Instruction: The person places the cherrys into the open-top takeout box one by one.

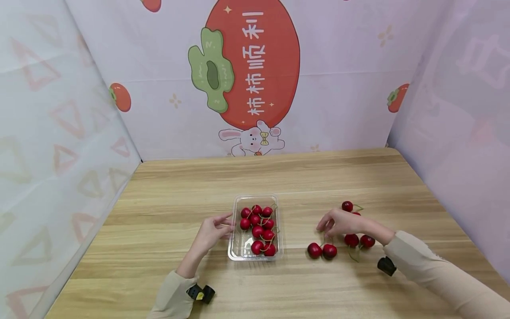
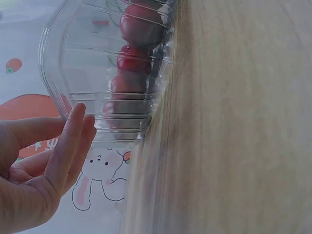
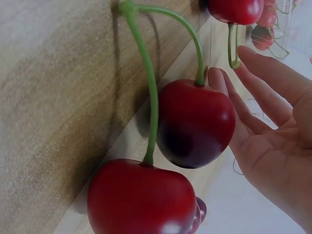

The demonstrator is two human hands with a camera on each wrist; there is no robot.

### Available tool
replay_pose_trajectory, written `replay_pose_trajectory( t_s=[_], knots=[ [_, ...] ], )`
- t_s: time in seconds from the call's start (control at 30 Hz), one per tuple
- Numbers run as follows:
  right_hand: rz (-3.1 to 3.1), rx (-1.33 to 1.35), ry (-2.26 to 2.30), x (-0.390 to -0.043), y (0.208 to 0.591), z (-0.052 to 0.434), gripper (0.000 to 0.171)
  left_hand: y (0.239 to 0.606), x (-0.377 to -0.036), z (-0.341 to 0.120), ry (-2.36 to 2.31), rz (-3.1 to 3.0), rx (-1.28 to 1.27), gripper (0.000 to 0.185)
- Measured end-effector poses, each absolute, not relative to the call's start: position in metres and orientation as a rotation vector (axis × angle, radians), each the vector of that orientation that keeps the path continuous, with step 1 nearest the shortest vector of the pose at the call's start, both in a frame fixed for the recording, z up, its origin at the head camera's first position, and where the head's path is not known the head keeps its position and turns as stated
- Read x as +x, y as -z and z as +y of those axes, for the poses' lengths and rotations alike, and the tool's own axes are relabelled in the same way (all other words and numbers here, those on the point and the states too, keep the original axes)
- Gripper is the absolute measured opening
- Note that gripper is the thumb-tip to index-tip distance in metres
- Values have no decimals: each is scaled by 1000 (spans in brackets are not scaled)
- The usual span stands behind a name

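Two hands work over the wooden tabletop [image 1: 167,212]. The left hand [image 1: 213,231] rests with straight, relaxed fingers [image 2: 68,141] against the left wall of a clear plastic tray [image 1: 236,248], its grip released; the tray stands near the middle of the tabletop, toward the front edge, with red cherries [image 1: 258,223] heaped along its right side. The right hand [image 1: 338,222] hovers, fingers loosely extended and grip released, over loose cherries [image 1: 322,250] scattered toward the right edge; in the right wrist view its fingertips [image 3: 217,80] lie just beside a stemmed pair [image 3: 195,122].
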State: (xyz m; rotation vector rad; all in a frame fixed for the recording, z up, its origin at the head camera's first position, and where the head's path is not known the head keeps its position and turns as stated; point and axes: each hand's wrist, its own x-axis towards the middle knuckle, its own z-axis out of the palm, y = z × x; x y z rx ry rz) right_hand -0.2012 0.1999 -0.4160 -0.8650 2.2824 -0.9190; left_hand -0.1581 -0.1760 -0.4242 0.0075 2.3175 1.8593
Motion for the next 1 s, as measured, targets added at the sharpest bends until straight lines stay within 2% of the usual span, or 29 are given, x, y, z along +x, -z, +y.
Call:
replay_pose_trajectory(
  t_s=[1.0],
  knots=[
    [2310,-881,959,-202,413,199,8,425,-158,-177,-1863,2313,19,44]
  ],
)
